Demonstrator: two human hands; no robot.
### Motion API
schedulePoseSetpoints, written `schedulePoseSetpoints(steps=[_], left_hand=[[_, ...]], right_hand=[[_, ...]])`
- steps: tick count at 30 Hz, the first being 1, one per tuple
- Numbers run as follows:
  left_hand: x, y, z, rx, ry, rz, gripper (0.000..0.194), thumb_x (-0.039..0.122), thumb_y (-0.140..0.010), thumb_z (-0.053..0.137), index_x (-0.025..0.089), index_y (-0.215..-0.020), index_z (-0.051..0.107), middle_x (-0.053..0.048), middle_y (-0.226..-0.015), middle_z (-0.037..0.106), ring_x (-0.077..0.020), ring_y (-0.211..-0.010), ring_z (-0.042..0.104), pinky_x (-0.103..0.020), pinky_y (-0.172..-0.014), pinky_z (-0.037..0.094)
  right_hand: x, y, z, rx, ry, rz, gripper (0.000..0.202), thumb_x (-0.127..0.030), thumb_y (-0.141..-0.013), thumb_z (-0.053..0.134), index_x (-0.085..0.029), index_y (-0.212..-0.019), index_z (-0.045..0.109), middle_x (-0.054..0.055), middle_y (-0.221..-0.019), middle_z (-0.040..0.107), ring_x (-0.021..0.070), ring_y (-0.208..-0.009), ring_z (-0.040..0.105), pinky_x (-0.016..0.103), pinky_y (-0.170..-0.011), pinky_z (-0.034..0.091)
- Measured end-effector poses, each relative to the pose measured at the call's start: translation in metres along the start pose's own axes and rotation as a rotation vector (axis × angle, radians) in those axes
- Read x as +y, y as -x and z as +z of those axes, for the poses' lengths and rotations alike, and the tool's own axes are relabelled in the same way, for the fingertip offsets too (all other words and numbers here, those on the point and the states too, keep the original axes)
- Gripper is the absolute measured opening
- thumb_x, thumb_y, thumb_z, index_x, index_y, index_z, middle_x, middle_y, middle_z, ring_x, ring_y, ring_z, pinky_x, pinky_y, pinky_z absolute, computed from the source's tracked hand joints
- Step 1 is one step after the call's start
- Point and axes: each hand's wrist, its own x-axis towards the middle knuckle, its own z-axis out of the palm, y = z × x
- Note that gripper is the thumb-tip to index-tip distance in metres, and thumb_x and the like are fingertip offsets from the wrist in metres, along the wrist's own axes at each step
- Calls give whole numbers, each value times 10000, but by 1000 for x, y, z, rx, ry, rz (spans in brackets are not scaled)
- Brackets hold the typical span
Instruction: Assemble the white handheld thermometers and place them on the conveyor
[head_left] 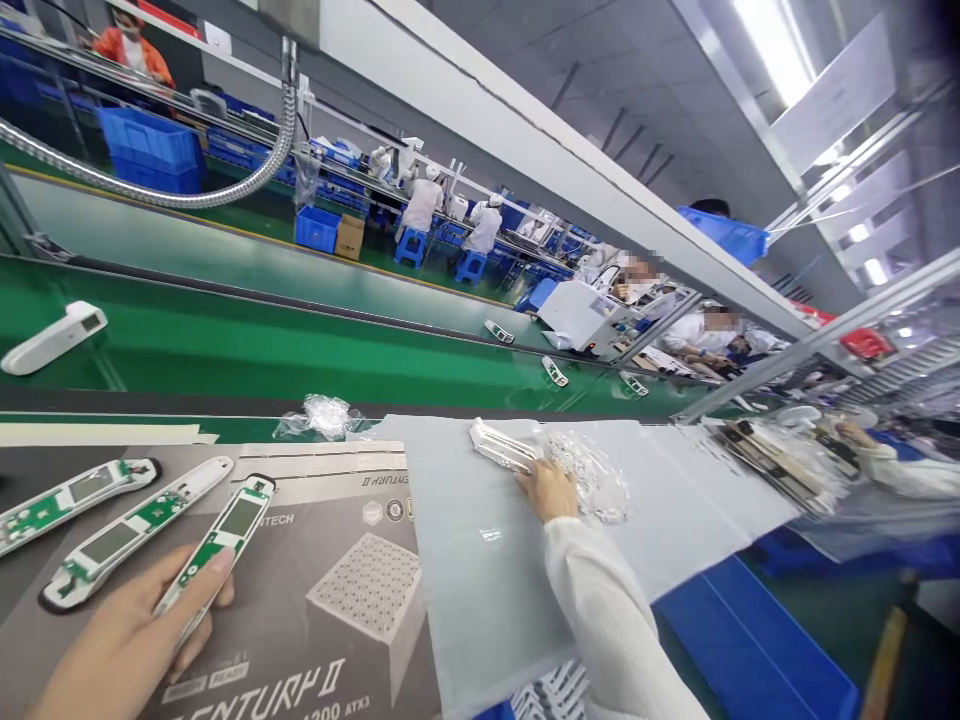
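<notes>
My left hand (142, 625) grips an open thermometer housing (238, 515), with a green circuit board and a grey display showing, thumb across the board. Beside it, two similar open housings, a middle one (139, 530) and a left one (75, 498), lie on the printed cardboard (300, 610). My right hand (551, 490) reaches out over the white sheet (487, 580). Its fingers are closed on the near end of a long white plastic casing piece (499, 447); the fingertips are partly hidden. Right of that hand lies a clear bag (596, 475) with small white parts.
Behind the work surface runs a green conveyor belt (337, 350), carrying a white assembled thermometer (56, 338) and several open housings (555, 372). A crumpled clear bag (322, 415) lies at the belt's edge. At right, a co-worker's sleeve (911, 475) and a blue bin (757, 640) show.
</notes>
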Motion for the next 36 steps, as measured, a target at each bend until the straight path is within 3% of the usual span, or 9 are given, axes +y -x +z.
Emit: schedulePoseSetpoints(steps=[5, 10, 15, 17, 19, 24, 29, 33, 36], left_hand=[[6, 4, 8, -207, 12, -99, 563, 785, -747, 490, 229, -753, 583, 18, -433, 440, -174, -473, 392, -251, -501, 351], [32, 22, 11, -167, 13, -58, 556, 763, -765, 511, 218, -834, 592, 34, -463, 440, -159, -499, 405, -238, -525, 337], [77, 26, 31, -75, 143, 75, 517, 679, -764, 602, 189, -926, 563, 71, -489, 398, -120, -476, 368, -211, -482, 287], [83, 21, 41, -82, 240, 117, 492, 625, -740, 665, 186, -926, 545, 85, -498, 388, -101, -462, 355, -200, -458, 280], [79, 16, 48, -123, 336, 87, 464, 578, -718, 706, 187, -890, 524, 100, -494, 365, -79, -431, 311, -188, -420, 256], [52, 19, 44, -61, 468, -87, 436, 535, -717, 724, 195, -831, 476, 114, -507, 321, -55, -426, 277, -168, -398, 243], [44, 30, 29, 2, 340, -107, 495, 678, -820, 548, 185, -837, 510, 90, -487, 361, -75, -436, 309, -185, -423, 282], [44, 30, 13, 233, 125, 31, 582, 674, -924, 335, 166, -992, 612, 28, -534, 498, -131, -499, 444, -237, -491, 377], [46, 32, 8, 263, 7, 233, 482, 567, -940, 443, 234, -1266, 568, -30, -898, 673, -169, -745, 592, -278, -691, 482]], right_hand=[[3, 15, 0, -5, -84, 17, 129, -369, -783, 598, -245, -753, 613, 99, -913, 684, 330, -1004, 592, 505, -923, 399], [-27, 35, -20, -119, -304, 19, 308, -505, -873, 494, -222, -954, 584, 61, -851, 687, 249, -776, 655, 400, -753, 508], [-115, 74, -23, -728, -773, -43, 369, -533, -832, 617, -211, -1014, 628, 4, -749, 647, 167, -589, 618, 286, -548, 497], [-150, 91, -16, -967, -907, -95, 360, -525, -814, 656, -197, -963, 657, 17, -768, 646, 149, -583, 600, 274, -536, 495], [-176, 106, -5, -1061, -1013, -99, 377, -547, -822, 646, -195, -957, 657, 26, -804, 638, 130, -578, 580, 271, -533, 500], [-197, 141, 20, -976, -1338, 9, 519, -452, -728, 795, -256, -1162, 589, 57, -1167, 604, 135, -779, 628, 296, -739, 539], [-199, 166, 29, -849, -1460, 107, 448, -400, -791, 759, -227, -1166, 586, 55, -1074, 668, 166, -927, 626, 335, -915, 508], [-197, 169, 31, -790, -1433, 148, 478, -420, -809, 736, -232, -1210, 558, 96, -1250, 638, 199, -1032, 630, 387, -976, 500], [-197, 168, 32, -794, -1429, 153, 492, -427, -800, 742, -228, -1212, 558, 111, -1259, 642, 225, -1073, 635, 413, -983, 504]])
